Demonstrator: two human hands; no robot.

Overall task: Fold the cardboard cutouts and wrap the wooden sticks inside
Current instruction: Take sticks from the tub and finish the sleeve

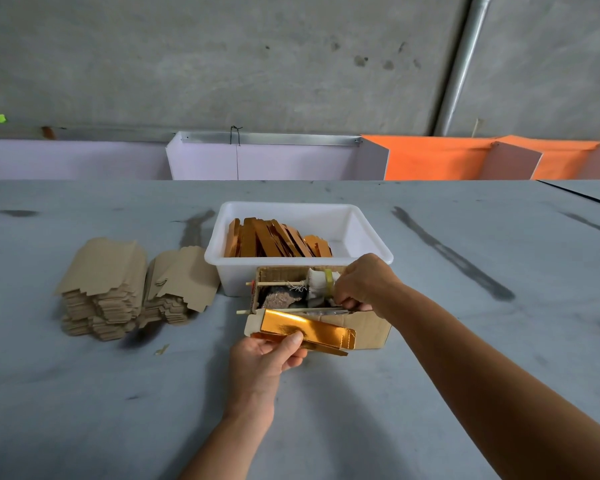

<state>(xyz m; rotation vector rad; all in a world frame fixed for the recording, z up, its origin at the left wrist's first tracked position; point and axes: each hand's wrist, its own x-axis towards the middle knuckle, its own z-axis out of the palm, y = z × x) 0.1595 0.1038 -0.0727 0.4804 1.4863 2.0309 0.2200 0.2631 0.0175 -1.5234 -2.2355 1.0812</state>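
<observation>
My left hand (pixel 269 355) grips a partly folded gold-faced cardboard cutout (pixel 305 329), held just in front of a small brown cardboard box (pixel 364 329). My right hand (pixel 364 284) reaches into that box with its fingers pinched on something at the box's right end; what it grips is hidden. Wooden sticks (pixel 278 283) poke out of the box's left side, beside a white wad and dark scraps. Two stacks of flat brown cutouts (pixel 118 289) lie at the left on the grey table (pixel 465 341). Folded gold wraps (pixel 274 242) fill a white plastic tub (pixel 361 233).
The white tub stands directly behind the small box. Lilac panels (pixel 274 161) and orange panels (pixel 430 157) line the table's far edge below a concrete wall. A small gold scrap (pixel 161 349) lies on the table in front of the stacks.
</observation>
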